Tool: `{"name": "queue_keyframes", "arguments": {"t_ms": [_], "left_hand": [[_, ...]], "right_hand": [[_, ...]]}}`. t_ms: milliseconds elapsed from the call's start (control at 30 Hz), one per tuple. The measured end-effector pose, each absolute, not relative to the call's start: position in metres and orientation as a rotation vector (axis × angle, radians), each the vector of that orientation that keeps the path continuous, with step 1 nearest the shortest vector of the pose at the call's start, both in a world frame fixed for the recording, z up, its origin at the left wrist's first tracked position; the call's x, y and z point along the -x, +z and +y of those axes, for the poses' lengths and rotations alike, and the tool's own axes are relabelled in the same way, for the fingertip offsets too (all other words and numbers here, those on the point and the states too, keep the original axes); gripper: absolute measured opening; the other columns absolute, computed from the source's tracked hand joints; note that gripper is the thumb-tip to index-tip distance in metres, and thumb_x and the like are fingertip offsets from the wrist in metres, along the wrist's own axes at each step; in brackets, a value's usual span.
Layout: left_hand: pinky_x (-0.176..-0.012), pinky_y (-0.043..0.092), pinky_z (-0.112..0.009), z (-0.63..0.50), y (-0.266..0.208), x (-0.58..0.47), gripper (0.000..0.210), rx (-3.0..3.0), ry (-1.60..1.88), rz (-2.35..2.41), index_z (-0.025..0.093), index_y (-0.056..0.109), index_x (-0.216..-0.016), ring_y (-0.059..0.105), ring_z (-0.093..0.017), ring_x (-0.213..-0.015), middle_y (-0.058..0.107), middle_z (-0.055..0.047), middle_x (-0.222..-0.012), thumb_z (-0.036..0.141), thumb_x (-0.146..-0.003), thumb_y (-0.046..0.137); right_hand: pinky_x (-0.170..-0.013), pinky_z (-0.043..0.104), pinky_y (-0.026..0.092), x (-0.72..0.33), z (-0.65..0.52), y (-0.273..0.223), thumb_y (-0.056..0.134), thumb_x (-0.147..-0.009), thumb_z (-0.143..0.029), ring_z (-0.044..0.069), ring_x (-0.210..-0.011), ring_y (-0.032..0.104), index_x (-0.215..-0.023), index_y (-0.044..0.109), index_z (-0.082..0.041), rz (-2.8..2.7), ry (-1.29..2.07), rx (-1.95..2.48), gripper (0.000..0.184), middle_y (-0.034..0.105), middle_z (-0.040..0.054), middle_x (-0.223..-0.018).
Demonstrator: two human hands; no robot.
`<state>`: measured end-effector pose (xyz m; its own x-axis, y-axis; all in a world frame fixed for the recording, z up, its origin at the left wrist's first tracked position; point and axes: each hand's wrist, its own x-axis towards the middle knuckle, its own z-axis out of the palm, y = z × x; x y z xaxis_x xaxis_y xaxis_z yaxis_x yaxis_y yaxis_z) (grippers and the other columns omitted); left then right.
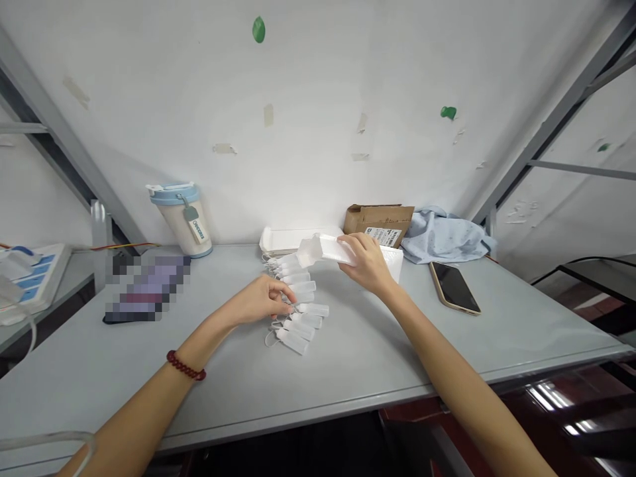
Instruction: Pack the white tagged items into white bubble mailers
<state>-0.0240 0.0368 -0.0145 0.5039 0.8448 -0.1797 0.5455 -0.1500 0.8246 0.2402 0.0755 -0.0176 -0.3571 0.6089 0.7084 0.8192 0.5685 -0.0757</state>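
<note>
Several small translucent white plastic tubes with thin loops (293,341) lie in a slanting row on the grey table. My left hand (268,298) is closed over the loop side of the row, thumb and fingertips pinched at the neck end of one tube (315,309). My right hand (365,262) grips a small white box (335,250) from above, lifted off the table. Its open end faces left, over the far end of the row. What is inside the box cannot be made out. A white bubble mailer (394,265) lies partly hidden behind my right hand.
Along the wall are a white tray (298,238), a brown cardboard box (380,218) and a light blue cloth (442,235). A phone (454,288) lies at right. A tumbler (181,218) stands back left, near a blurred-out flat object (149,288) and a power strip (40,285).
</note>
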Motion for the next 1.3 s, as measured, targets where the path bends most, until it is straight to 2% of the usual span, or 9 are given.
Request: {"name": "queue_keyframes", "arguments": {"t_ms": [333,900,1067,1300], "left_hand": [[-0.042,0.026,-0.022,0.037,-0.018,0.026,0.015,-1.829,0.439,1.155,0.021,0.071,-0.076,0.043,-0.011,-0.041,0.048,0.005,-0.042,0.03,-0.064,0.065],[-0.047,0.034,-0.023,0.034,-0.013,0.023,0.021,-1.805,0.515,1.117,0.018,0.071,-0.072,0.044,-0.011,-0.046,0.055,0.001,-0.049,0.038,-0.07,0.065],[-0.047,0.034,-0.022,0.032,-0.002,0.025,0.019,-1.676,0.702,1.139,0.018,0.071,-0.069,0.042,-0.009,-0.05,0.054,0.001,-0.054,0.037,-0.066,0.07],[-0.045,0.026,-0.022,0.037,-0.002,0.028,0.019,-1.364,1.195,1.122,0.017,0.071,-0.067,0.031,-0.005,-0.045,0.049,0.003,-0.052,0.034,-0.06,0.076]], "right_hand": [[-0.084,0.04,0.038,-0.241,0.077,-0.019,0.055,-0.071,-0.016,0.027,-0.1,0.051,-0.112,0.051,-0.023,-2.093,-0.344,1.158,0.042,0.057,0.0085,-0.107],[-0.083,0.039,0.038,-0.241,0.077,-0.019,0.056,-0.071,-0.017,0.027,-0.1,0.05,-0.112,0.051,-0.021,-2.106,-0.346,1.173,0.042,0.056,0.0084,-0.106],[-0.083,0.039,0.038,-0.24,0.076,-0.019,0.056,-0.071,-0.016,0.026,-0.101,0.05,-0.112,0.051,-0.021,-2.114,-0.343,1.179,0.041,0.056,0.0086,-0.106],[-0.084,0.039,0.038,-0.239,0.077,-0.02,0.056,-0.072,-0.017,0.026,-0.1,0.05,-0.113,0.05,-0.022,-2.135,-0.337,1.176,0.042,0.056,0.0078,-0.105]]}}
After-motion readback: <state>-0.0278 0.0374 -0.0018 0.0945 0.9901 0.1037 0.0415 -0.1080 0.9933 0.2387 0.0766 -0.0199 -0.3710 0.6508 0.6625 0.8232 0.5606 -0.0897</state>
